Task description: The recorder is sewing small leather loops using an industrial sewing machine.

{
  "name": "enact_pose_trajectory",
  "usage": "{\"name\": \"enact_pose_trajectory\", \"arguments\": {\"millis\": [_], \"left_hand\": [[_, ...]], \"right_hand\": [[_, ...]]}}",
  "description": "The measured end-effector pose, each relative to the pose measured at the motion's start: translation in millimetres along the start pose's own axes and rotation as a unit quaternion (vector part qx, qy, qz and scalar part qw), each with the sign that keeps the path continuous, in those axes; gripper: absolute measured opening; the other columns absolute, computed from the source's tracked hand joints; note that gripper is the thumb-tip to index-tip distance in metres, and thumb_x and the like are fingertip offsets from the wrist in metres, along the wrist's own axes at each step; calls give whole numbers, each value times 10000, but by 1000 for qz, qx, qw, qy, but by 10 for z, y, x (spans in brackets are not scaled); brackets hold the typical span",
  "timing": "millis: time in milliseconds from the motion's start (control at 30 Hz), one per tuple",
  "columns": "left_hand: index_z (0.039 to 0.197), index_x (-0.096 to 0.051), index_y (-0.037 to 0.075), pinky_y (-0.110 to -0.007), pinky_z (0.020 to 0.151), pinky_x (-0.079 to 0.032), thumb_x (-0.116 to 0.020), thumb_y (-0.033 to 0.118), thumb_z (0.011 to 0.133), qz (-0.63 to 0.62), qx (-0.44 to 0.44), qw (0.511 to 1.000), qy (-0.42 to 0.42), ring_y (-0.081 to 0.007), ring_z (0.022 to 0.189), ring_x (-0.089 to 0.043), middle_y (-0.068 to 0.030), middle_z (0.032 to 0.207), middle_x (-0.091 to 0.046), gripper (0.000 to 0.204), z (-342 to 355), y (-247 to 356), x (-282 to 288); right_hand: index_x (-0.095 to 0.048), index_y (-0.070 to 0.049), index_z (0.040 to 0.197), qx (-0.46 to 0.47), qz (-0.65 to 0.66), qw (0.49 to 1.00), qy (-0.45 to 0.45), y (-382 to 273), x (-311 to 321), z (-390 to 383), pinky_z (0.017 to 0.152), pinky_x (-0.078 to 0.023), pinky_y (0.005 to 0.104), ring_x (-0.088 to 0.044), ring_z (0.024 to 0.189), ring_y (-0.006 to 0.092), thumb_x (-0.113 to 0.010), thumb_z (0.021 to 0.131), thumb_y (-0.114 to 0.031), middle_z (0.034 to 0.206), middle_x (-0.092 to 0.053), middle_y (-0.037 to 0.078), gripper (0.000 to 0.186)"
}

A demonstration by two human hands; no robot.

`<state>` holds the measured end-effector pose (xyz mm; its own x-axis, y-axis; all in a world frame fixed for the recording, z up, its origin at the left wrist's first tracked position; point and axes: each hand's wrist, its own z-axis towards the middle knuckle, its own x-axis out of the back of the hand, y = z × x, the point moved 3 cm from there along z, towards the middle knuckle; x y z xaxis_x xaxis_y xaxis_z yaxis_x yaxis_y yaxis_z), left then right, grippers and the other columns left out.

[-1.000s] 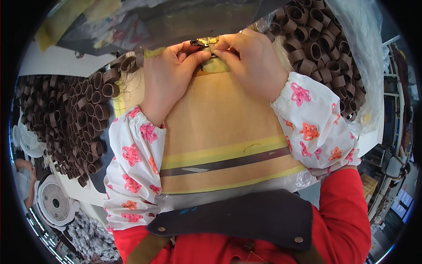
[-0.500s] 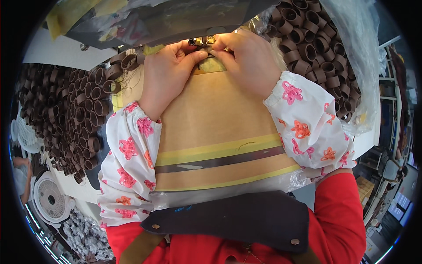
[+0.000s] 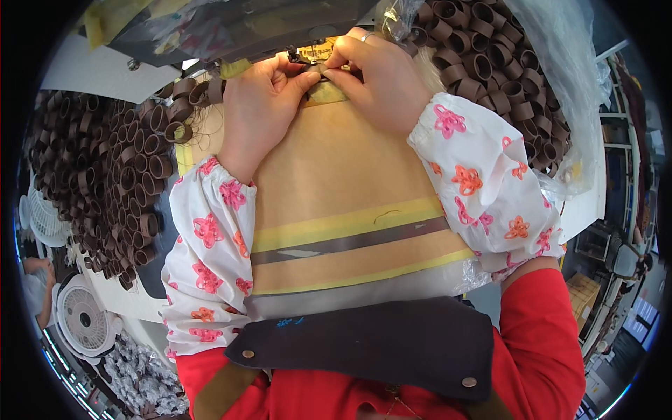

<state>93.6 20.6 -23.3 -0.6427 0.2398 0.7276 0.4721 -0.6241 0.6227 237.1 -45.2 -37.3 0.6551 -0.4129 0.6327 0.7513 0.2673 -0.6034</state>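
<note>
Under the lit needle area of a sewing machine (image 3: pixel 231 42), both my hands meet at a small dark brown fabric band (image 3: pixel 320 69). My left hand (image 3: pixel 262 105) pinches it from the left, thumb pressed forward beside the presser foot (image 3: pixel 297 57). My right hand (image 3: pixel 381 80), with a ring on one finger, grips the band's right side between thumb and fingertips. Most of the band is hidden by my fingers, so its full shape cannot be made out. Beneath my hands lies a tan work surface (image 3: pixel 343 154) edged with yellow tape.
Brown fabric rings (image 3: pixel 122 161) are heaped on the left of the table. More brown rings (image 3: pixel 500 66) lie at the right on clear plastic sheeting (image 3: pixel 570 91). A white fan (image 3: pixel 84 318) and another person's arm (image 3: pixel 43 294) show at the far left.
My right hand has shifted slightly up and left, its fingers more bent. More of the brown band shows between my fingertips. The whole view has tilted a little.
</note>
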Motion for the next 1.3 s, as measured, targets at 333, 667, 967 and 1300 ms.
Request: {"name": "enact_pose_trajectory", "arguments": {"millis": [333,667,967,1300], "left_hand": [[754,-615,25,-240,444,-330,-701,197,726,-109,17,984,-138,-82,439,-404,-16,483,-454,194,-311,61,19],[802,-627,37,-279,577,-366,-531,211,868,-206,-72,976,-21,-177,558,-506,-79,640,-569,209,-219,202,62],[817,-637,33,-284,526,-335,-613,183,805,-39,17,994,-103,-148,433,-425,-45,478,-468,152,-198,43,165],[862,-651,2,-259,424,-312,-672,181,757,-35,-4,999,-8,-84,400,-381,-23,449,-439,209,-73,55,75]], "right_hand": [[-601,-11,856,-19,44,999,-26,-338,183,-357,508,-392,236,-495,570,82,-630,756,-58,646,-543,57,114],[-588,-47,905,-61,164,970,-171,-493,57,-325,532,-416,245,-538,598,82,-594,772,-29,691,-593,38,135],[-619,-37,831,-78,144,977,-137,-240,114,-118,529,-440,296,-567,571,192,-617,706,-39,659,-568,84,125],[-558,9,714,-38,96,995,4,-112,80,-39,574,-440,348,-553,651,285,-583,683,12,733,-555,130,39]]}}
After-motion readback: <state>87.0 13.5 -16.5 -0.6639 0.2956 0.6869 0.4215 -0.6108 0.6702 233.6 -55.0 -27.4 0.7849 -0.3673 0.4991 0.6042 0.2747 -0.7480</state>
